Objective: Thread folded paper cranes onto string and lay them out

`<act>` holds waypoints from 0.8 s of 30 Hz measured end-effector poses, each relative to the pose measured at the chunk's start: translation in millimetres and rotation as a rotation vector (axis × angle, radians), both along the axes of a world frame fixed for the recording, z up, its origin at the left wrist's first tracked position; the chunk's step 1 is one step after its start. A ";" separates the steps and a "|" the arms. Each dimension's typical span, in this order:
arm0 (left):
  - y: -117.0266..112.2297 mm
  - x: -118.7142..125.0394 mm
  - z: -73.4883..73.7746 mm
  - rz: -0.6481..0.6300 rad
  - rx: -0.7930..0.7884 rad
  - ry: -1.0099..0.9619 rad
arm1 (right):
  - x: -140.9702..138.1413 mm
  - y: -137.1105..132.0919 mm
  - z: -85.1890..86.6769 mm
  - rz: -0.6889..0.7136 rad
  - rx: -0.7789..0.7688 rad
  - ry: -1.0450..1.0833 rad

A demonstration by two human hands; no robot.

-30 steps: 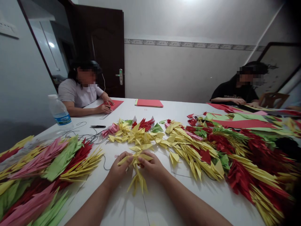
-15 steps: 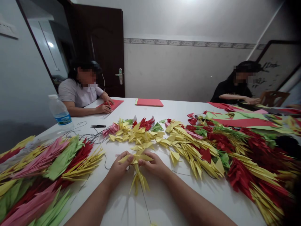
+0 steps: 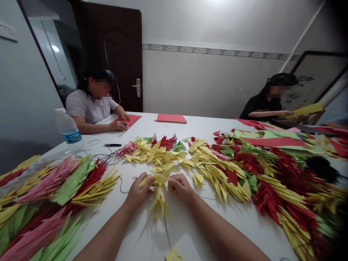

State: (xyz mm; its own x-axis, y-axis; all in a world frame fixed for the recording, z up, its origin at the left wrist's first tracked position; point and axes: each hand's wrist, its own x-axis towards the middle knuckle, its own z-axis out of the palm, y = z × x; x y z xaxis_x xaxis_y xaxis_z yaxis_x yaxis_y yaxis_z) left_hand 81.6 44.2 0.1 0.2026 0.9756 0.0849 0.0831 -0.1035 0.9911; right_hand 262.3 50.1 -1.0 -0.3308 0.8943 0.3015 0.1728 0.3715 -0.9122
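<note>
My left hand (image 3: 140, 188) pinches a yellow paper crane (image 3: 160, 178) between thumb and fingers, above the white table. Just right of it, my right hand (image 3: 181, 186) is closed with its fingers curled in; whatever it may hold is hidden. Below hangs another yellow crane (image 3: 160, 207), and from it a dark thread (image 3: 167, 232) runs down to a yellow folded piece (image 3: 174, 255) at the bottom edge. Beyond my hands lies a heap of loose yellow cranes (image 3: 154, 156) with some red, green and pink ones among them.
Bundles of folded paper (image 3: 73, 177) lie at left, and more bundles (image 3: 272, 185) at right. A water bottle (image 3: 71, 130), small black snips (image 3: 112, 145) and red paper sheets (image 3: 171, 118) are farther back. One person (image 3: 89, 101) sits at left, another (image 3: 268, 101) at right.
My right hand has let go of the crane's wing and closed beside it; the crane has tilted. The yellow piece at the bottom has come further into view. The right person now holds up yellow paper.
</note>
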 end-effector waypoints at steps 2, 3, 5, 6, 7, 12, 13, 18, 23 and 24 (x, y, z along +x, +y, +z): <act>-0.1 -0.1 -0.5 -0.009 0.016 -0.033 | -3.2 -2.7 0.9 -0.005 0.003 -0.023; 0.0 -0.4 -0.7 -0.009 0.018 -0.047 | -5.0 -3.5 1.2 -0.015 0.000 -0.037; 0.6 -1.0 -1.3 -0.010 0.023 -0.052 | -7.2 -5.2 1.5 -0.031 -0.011 -0.067; 0.9 -1.2 -1.7 -0.010 0.026 -0.044 | -7.2 -6.8 1.5 -0.031 -0.011 -0.087; 1.2 -1.3 -2.1 -0.006 0.029 -0.031 | -6.3 -9.6 1.3 -0.024 -0.005 -0.113; 1.8 0.3 -4.3 -0.010 0.018 -0.024 | 3.1 -41.0 0.5 -0.038 0.094 -0.230; 1.6 0.7 -4.6 -0.020 0.017 -0.027 | 3.6 -48.0 0.5 -0.056 0.124 -0.252; 0.1 2.4 -4.5 -0.058 0.000 -0.073 | -2.8 -60.5 0.2 -0.080 0.259 -0.426; -3.9 6.8 -2.3 -0.099 -0.102 -0.185 | -5.5 -53.3 -2.0 -0.013 0.359 -0.429; -5.1 8.1 -2.0 -0.113 -0.129 -0.207 | -5.1 -52.7 -2.2 -0.005 0.378 -0.419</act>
